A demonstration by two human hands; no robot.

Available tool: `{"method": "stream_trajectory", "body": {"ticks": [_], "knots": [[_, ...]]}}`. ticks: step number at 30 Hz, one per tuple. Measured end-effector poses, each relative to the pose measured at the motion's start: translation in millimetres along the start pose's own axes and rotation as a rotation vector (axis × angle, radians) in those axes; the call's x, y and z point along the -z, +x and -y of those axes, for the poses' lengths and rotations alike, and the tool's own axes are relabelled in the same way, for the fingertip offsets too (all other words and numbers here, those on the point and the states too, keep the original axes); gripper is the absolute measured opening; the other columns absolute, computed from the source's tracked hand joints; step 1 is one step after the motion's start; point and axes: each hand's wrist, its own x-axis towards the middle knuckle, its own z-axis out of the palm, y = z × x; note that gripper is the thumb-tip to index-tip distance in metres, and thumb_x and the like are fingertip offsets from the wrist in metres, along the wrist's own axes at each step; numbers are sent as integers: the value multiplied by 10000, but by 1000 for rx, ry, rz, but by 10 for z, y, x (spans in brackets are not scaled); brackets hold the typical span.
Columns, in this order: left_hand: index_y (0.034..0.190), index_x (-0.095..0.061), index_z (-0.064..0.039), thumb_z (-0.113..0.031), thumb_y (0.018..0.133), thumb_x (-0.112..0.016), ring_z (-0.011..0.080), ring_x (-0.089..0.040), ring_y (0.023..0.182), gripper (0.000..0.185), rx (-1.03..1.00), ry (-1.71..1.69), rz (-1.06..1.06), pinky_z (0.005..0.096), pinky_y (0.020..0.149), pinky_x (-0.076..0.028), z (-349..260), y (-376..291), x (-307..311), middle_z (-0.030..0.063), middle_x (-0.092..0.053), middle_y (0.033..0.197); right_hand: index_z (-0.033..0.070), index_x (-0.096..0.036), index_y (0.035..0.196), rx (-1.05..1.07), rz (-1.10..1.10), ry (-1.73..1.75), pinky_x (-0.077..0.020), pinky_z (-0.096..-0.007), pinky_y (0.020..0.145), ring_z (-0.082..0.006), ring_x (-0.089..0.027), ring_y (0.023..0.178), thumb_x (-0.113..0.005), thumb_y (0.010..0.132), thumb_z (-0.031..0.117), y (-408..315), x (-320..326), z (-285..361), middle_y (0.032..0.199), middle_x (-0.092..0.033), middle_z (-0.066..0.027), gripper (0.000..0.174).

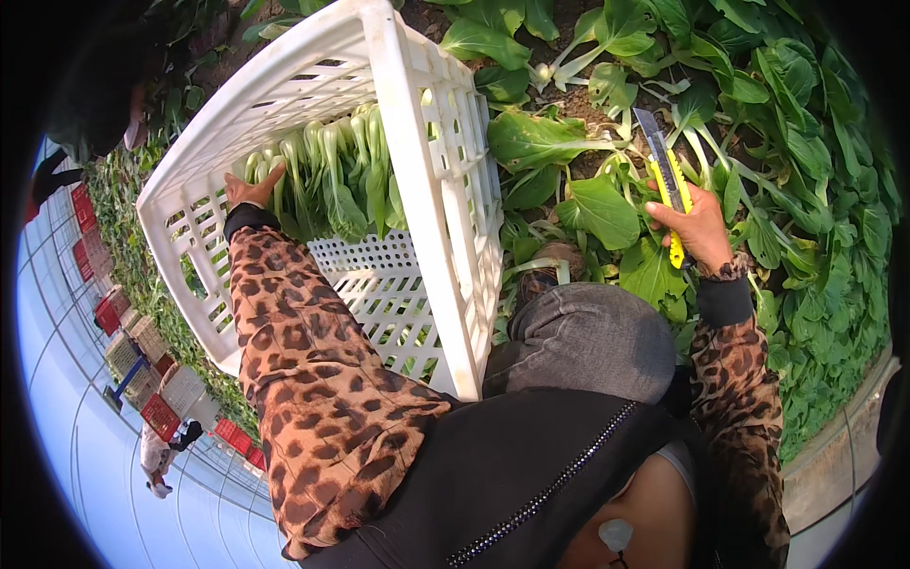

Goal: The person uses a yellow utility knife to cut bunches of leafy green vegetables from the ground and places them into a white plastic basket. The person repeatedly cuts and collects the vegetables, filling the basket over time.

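Note:
My left hand (254,192) reaches into a white slatted plastic crate (426,199), which stands tilted in this view at my left. Its thumb and a finger straddle the pale stem ends of bok choy (334,163) at the left end of a packed row; the other fingers are hidden. The row's stems point up in the picture and its leaves hang down. My right hand (700,224) grips a yellow and black snap-off utility knife (668,188), its blade out and pointing away from me. Beneath that hand are broad bok choy leaves (597,213).
Growing bok choy (817,284) fills the right side, with bare soil (579,107) between some plants. My bent knee (597,341) is beside the crate. Red crates (160,416) and beige crates line the far left, near another person (155,455). Someone in dark clothing is at upper left.

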Motion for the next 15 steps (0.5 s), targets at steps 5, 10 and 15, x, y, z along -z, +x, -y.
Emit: {"method": "stream_trajectory", "body": {"ticks": [5,10,15], "knots": [[1218,-500,5,-509,698,-671,328,-525,1079,751,-155,-218,-596,395,932,-392,-394,-711,1002,197,-552,1167,3,-571,958,215,-170,-5,-433,-212,412,-64,-531,506,-674,777,167,56,387,-454,693,-575,-32,265],[1081,-587,-12,-135,869,-586,122,-569,918,246,-878,-727,-784,234,779,-458,-1508,-1834,2219,79,-612,1024,6,-523,999,148,-492,-223,-454,-427,694,-362,-586,772,-566,821,287,192,530,-587,828,-602,-210,336],[953,-597,-21,-18,786,-566,233,-574,762,170,-1736,-302,-115,297,719,-443,-3375,-3008,1904,98,-597,830,19,-482,1002,377,-633,-376,-467,-461,662,-392,-591,731,-548,803,218,481,525,-393,792,-613,-209,289]]}}
